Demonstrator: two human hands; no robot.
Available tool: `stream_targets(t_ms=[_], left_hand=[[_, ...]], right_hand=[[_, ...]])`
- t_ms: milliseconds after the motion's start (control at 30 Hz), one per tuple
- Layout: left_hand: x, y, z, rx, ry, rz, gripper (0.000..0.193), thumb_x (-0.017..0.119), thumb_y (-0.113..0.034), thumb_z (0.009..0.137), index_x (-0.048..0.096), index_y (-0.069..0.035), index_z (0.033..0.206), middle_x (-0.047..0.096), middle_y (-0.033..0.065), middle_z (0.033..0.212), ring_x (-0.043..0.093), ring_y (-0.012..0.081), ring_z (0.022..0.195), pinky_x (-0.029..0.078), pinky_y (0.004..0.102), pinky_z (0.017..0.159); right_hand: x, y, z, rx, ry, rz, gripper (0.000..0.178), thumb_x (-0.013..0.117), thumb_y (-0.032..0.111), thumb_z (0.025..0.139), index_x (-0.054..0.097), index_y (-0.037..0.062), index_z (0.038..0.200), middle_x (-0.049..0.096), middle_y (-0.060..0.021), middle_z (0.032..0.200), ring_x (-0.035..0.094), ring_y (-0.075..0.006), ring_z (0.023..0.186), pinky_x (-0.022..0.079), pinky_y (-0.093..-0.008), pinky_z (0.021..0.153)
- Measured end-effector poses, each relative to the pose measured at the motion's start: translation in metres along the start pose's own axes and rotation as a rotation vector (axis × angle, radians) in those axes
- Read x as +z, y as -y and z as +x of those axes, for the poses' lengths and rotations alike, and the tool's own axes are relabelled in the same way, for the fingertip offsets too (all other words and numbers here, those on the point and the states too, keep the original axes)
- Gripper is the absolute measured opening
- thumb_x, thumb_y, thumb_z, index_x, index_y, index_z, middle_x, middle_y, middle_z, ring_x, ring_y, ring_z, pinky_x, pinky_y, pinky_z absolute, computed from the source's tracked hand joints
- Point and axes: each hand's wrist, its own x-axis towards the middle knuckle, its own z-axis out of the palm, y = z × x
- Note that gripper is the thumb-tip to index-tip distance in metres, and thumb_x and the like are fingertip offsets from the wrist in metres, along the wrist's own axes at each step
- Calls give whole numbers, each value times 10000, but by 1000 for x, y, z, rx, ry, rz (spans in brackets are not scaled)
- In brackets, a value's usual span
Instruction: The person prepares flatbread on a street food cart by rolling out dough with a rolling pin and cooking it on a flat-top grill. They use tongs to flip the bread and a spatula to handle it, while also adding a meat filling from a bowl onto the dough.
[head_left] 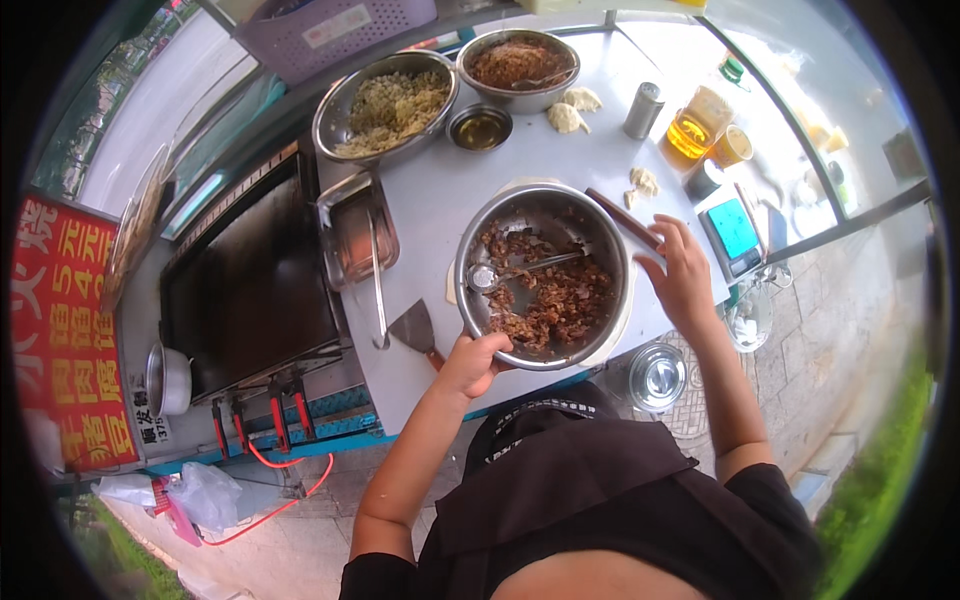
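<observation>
The single view comes from the wearer's head, looking steeply down and forward over the dark apron (570, 480) at the lower edge. It is near enough that the left hand (474, 366), the right hand (685, 270) and the steel bowl (606, 236) sit around the middle. The fisheye lens takes in the table (430, 240), the griddle (250, 280) to the left and the pavement (805, 330) to the right, bending straight edges toward a black round border. Glare at upper right perhaps hides where the table ends.
</observation>
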Motion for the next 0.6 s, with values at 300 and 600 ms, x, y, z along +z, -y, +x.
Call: stream_targets(t_ms=[300,600], left_hand=[[-32,23,-40,123,-62,101,376,525,90,741,449,-17,1093,531,86,924,603,234,799,579,423,651],[-45,23,-58,196,-27,162,545,514,91,741,349,-53,1240,519,82,942,597,209,806,583,418,654]], right_hand=[[89,69,-16,-385,507,-44,220,734,139,678,639,86,869,634,-52,905,556,-254,899,446,-382,829],[94,81,-14,-354,633,111,210,707,153,711,622,57,877,644,-109,846,605,-322,868,478,-407,782]])
